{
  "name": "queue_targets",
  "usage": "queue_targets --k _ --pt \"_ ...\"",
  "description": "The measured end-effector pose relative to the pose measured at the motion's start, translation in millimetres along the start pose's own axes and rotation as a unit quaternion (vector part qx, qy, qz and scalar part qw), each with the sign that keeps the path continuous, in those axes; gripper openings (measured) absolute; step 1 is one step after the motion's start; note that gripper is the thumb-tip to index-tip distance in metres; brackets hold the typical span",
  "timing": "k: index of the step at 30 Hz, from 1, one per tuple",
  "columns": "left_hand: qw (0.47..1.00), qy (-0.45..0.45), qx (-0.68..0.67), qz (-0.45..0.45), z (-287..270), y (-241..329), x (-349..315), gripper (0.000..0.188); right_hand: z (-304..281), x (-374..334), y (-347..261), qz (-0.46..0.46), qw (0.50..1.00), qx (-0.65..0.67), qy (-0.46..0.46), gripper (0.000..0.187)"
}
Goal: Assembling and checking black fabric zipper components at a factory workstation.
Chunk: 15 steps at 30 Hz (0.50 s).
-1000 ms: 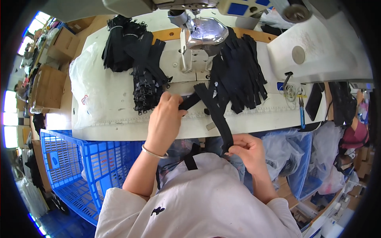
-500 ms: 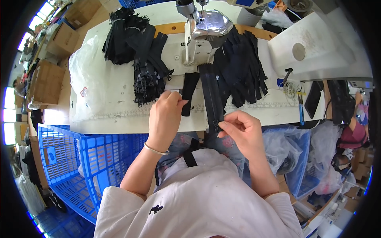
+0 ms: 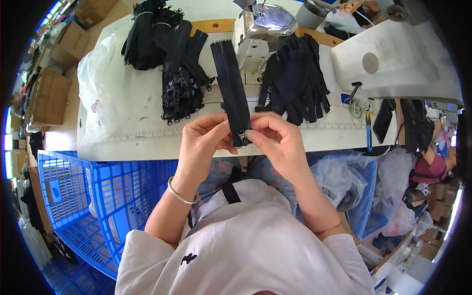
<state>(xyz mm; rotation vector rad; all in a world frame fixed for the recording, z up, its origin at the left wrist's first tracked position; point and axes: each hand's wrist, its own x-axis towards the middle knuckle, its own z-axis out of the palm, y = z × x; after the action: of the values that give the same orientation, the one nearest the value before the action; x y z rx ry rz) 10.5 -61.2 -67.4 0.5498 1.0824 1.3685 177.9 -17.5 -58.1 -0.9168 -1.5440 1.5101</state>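
A black zipper (image 3: pixel 231 83) is held up between my two hands near the table's front edge, its length slanting up and slightly left toward the sewing machine. My left hand (image 3: pixel 204 140) pinches its left side, thumb in front and fingers partly hidden behind. With thumb and fingers, my right hand (image 3: pixel 280 140) grips the lower right side beside the metal slider (image 3: pixel 242 136). Whether the short black strip lies behind the zipper cannot be seen. On the left lies a pile of black zippers (image 3: pixel 182 93) with pulls; another heap of black zippers (image 3: pixel 295 78) spreads on the right.
The sewing machine head (image 3: pixel 265 22) stands beyond my hands, its white body (image 3: pixel 388 59) at right. Blue-handled snips (image 3: pixel 368 132) and a black phone (image 3: pixel 383 120) lie on the right. A clear plastic bag (image 3: pixel 101 83) rests at left. Blue crates (image 3: pixel 98 196) stand below the table edge.
The zipper has come away from the machine, moved left and been raised. My hands have drawn together on it. The short black strip near my left hand no longer shows separately.
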Motion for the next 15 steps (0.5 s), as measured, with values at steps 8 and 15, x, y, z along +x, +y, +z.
queue_targets --k 8,15 --pt "0.988 -0.010 0.150 0.025 11 13 -3 0.020 -2 -1 -7 0.121 0.989 0.079 -0.031 0.010" --pt "0.991 -0.023 0.132 -0.005 13 15 -4 0.020 -9 1 -5 0.162 0.977 0.134 -0.047 0.014"
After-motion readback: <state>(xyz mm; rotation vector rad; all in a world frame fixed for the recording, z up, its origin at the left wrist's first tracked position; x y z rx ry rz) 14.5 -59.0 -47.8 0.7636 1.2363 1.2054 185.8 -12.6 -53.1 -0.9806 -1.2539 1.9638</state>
